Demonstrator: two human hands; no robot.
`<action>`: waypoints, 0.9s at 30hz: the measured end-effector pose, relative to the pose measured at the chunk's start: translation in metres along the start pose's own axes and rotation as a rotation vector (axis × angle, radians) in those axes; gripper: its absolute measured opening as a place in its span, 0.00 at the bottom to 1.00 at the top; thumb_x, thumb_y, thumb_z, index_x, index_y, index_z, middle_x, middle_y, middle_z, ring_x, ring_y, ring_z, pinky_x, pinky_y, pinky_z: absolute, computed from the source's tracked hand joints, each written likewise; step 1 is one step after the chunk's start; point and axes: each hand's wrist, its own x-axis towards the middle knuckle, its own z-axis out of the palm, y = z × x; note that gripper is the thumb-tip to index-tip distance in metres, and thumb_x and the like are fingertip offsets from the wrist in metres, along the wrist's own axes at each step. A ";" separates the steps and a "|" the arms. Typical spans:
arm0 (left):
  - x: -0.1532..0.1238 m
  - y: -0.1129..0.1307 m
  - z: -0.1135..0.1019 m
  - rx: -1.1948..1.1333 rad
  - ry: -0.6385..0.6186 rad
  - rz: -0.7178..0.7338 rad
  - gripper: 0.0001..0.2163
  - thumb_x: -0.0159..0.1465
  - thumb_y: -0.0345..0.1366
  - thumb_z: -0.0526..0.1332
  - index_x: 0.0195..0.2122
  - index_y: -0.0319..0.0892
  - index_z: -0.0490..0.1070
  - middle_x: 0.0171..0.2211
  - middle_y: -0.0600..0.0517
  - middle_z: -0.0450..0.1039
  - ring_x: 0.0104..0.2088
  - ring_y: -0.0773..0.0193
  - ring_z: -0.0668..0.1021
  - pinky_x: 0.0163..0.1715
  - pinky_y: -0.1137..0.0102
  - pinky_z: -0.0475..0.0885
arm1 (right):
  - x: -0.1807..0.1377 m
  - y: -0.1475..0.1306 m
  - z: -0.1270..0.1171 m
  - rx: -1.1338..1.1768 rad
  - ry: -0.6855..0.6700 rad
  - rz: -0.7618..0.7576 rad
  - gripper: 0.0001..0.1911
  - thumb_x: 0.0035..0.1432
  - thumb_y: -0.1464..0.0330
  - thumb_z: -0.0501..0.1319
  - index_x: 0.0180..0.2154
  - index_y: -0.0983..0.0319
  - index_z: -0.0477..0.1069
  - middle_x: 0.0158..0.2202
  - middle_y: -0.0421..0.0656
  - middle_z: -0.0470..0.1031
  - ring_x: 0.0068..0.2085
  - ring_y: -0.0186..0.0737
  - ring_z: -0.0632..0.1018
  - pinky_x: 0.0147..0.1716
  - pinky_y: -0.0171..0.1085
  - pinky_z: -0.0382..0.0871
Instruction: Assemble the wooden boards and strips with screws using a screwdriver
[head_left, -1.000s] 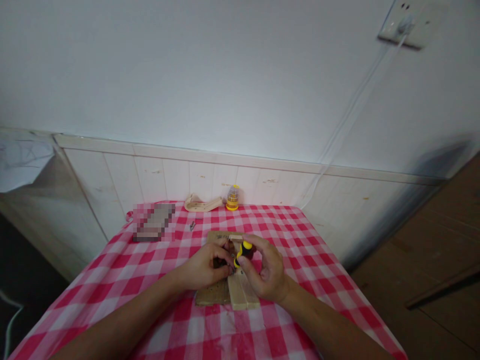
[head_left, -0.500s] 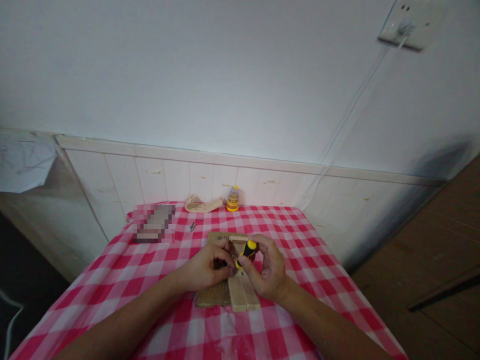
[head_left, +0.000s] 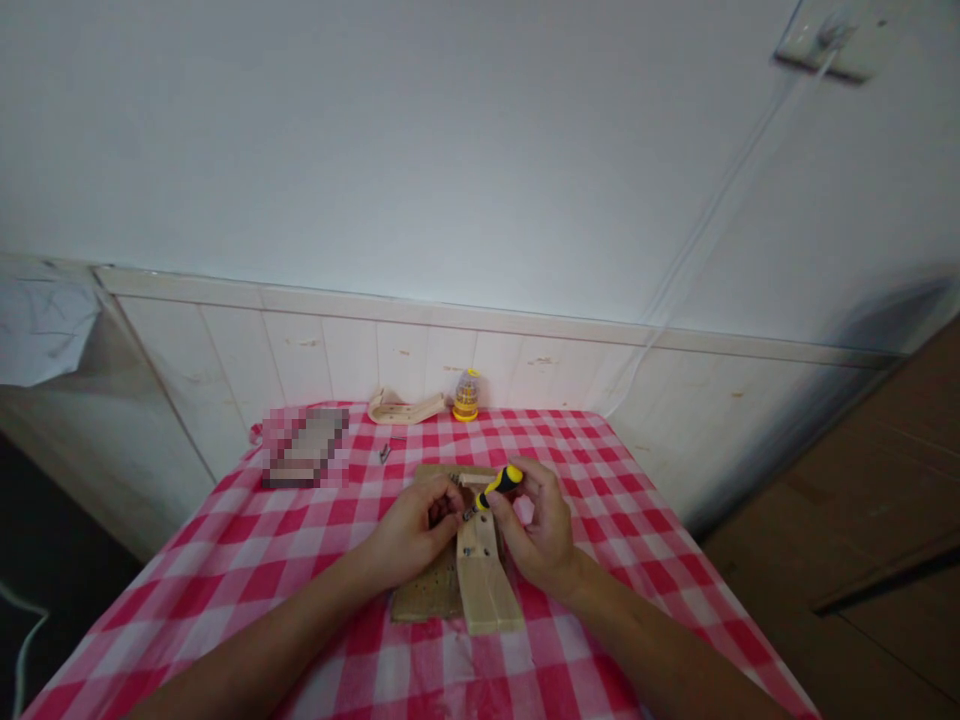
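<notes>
In my right hand (head_left: 541, 530) is a yellow-and-black screwdriver (head_left: 501, 484), its handle slanting up to the right and its shaft pointing down-left. The fingertips of my left hand (head_left: 421, 525) are pinched together beside the screwdriver's tip; what lies between them is too small to make out. Below both hands is a pale wooden piece (head_left: 489, 592) with a bent shape and several holes or screw heads. It rests over a flat brown cardboard piece (head_left: 427, 596). The far end of the wooden piece is partly hidden by my hands.
A second curved wooden piece (head_left: 409, 410) and a yellow-based bit container (head_left: 466, 398) stand along the wall. Small metal parts (head_left: 385, 453) lie in front of them. A pixelated flat object (head_left: 307, 450) is at the left. A red-and-white checked cloth (head_left: 600, 640) covers the table.
The screwdriver and both hands' fingertips have shifted slightly farther up the wooden piece, away from me. Metal fasteners near its bend now show. The view has tilted slightly.
</notes>
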 end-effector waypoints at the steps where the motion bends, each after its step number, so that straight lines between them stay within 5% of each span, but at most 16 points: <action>1: 0.000 0.001 0.000 0.010 0.007 0.005 0.02 0.60 0.28 0.59 0.33 0.42 0.68 0.30 0.53 0.69 0.31 0.64 0.70 0.30 0.70 0.63 | 0.000 0.000 0.000 -0.007 -0.008 -0.003 0.24 0.64 0.71 0.62 0.59 0.56 0.61 0.43 0.47 0.77 0.39 0.44 0.81 0.37 0.42 0.79; 14: -0.004 0.007 0.004 0.040 0.026 0.075 0.07 0.63 0.26 0.56 0.34 0.43 0.72 0.38 0.49 0.72 0.41 0.60 0.75 0.42 0.66 0.69 | 0.002 -0.003 -0.009 0.066 -0.126 0.009 0.26 0.66 0.74 0.57 0.63 0.56 0.59 0.51 0.53 0.77 0.47 0.48 0.82 0.42 0.46 0.81; 27: -0.004 0.011 0.009 0.041 0.077 0.109 0.09 0.62 0.22 0.55 0.35 0.43 0.70 0.39 0.49 0.71 0.42 0.60 0.75 0.42 0.67 0.69 | -0.012 0.000 -0.006 0.009 -0.012 0.042 0.21 0.64 0.71 0.62 0.58 0.55 0.65 0.44 0.49 0.79 0.42 0.48 0.83 0.38 0.47 0.83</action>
